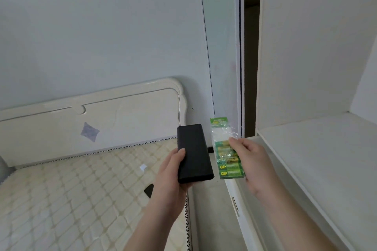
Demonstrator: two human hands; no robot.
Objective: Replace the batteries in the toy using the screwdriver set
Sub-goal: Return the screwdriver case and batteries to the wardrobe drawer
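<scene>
The person is standing beside a bed, both hands raised in front of the chest. The left hand (173, 171) is gripping a flat black case (193, 154) from its left edge, fingers curled under it and the thumb lying along its top face; the case is closed and tilting away from the viewer. The right hand (250, 159) is pinching a green pack of batteries (228, 155) between thumb and fingers at the pack's right side; the pack is hanging upright, its clear upper part crinkling above the printed cells. Case and pack are sitting just beside each other in the air, not touching. Below them, a bare quilted mattress (71, 195) is lying against a cream headboard (91, 120), with a small white cube (143, 167) and a dark flat object (149, 190) resting on it. To the right, a white shelf (318, 149) of an open wardrobe is showing.
</scene>
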